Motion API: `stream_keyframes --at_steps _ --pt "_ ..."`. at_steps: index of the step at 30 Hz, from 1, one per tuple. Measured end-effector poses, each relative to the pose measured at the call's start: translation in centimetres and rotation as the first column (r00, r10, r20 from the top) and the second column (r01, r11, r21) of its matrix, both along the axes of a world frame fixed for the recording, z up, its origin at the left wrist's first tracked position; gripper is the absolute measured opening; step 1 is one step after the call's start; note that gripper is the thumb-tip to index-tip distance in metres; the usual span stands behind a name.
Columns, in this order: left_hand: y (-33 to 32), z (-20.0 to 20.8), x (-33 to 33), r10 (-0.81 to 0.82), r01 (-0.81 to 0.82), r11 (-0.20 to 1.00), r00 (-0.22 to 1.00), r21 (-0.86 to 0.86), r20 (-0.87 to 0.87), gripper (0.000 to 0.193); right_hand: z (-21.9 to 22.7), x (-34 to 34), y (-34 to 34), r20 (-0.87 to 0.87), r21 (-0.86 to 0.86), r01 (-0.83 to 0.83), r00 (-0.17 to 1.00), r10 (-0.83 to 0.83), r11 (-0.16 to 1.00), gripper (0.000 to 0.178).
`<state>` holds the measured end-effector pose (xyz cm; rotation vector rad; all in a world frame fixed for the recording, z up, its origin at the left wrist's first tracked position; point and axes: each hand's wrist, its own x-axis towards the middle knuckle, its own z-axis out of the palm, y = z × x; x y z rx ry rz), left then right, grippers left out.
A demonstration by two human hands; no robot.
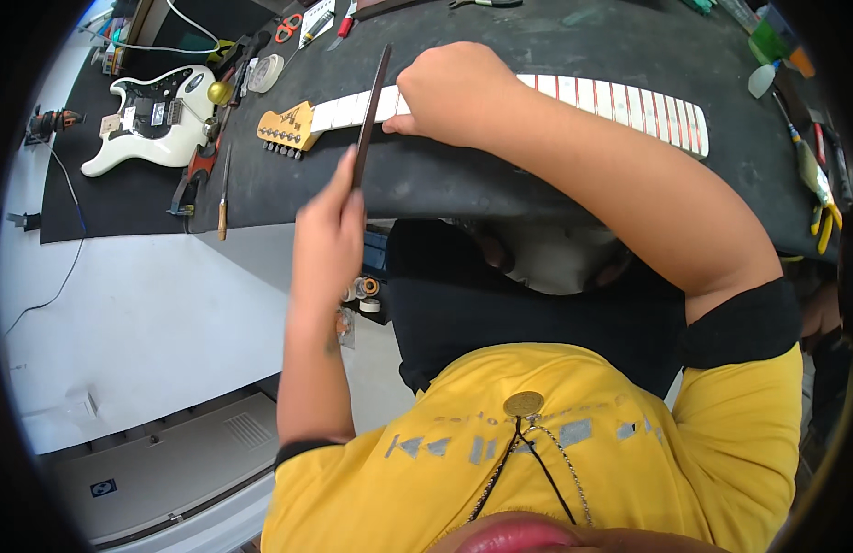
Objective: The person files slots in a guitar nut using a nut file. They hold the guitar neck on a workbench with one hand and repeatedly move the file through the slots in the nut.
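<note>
My left hand [330, 221] is closed round the lower end of a slim dark file [372, 101]. The file slants up across a guitar neck [620, 103] lying on the bench, near its headstock end. White strips cover the fretboard between the frets, and the pale wooden headstock [288, 127] with its row of tuners points left. Curled over the neck, just right of the file, my right hand [452, 94] grips it with the thumb at the near edge. Its other fingertips are mostly hidden.
A white electric guitar body [159, 120] lies on the left of the dark bench [463, 189]. Beside it are a wood-handled slim tool [224, 198], a clamp [189, 189] and a tape roll [265, 74]. Orange scissors [288, 28] lie behind; yellow-handled pliers [823, 207] are at right.
</note>
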<state>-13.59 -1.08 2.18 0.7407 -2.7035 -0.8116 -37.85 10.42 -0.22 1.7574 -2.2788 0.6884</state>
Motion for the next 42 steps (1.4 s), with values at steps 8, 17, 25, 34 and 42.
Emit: stream_keyframes --at_steps 8,17,25,34,42 --pt "3.0 -2.4 7.7 0.034 -0.032 0.998 0.999 -0.057 0.042 0.061 0.2 -0.3 0.7 0.028 0.070 0.047 0.998 -0.049 0.996 0.062" --pt "-1.1 1.2 -4.6 0.036 -0.040 0.995 0.998 0.093 0.047 0.051 0.5 0.3 -0.1 -0.002 0.023 0.007 1.000 -0.007 1.000 0.061" --pt "4.3 -2.8 9.2 0.033 -0.034 0.999 0.999 -0.007 -0.020 0.059 0.2 0.1 0.2 0.018 0.103 0.042 0.999 -0.044 0.994 0.062" --pt "-1.1 1.8 -4.7 0.068 -0.071 0.997 0.994 0.028 0.090 0.050 0.9 0.5 -0.1 0.010 0.026 -0.006 1.000 0.006 1.000 0.062" --pt "4.7 -1.8 7.7 0.039 -0.039 0.999 0.999 0.013 -0.010 0.061 0.1 0.0 0.6 0.027 0.081 0.042 0.999 -0.044 0.996 0.059"
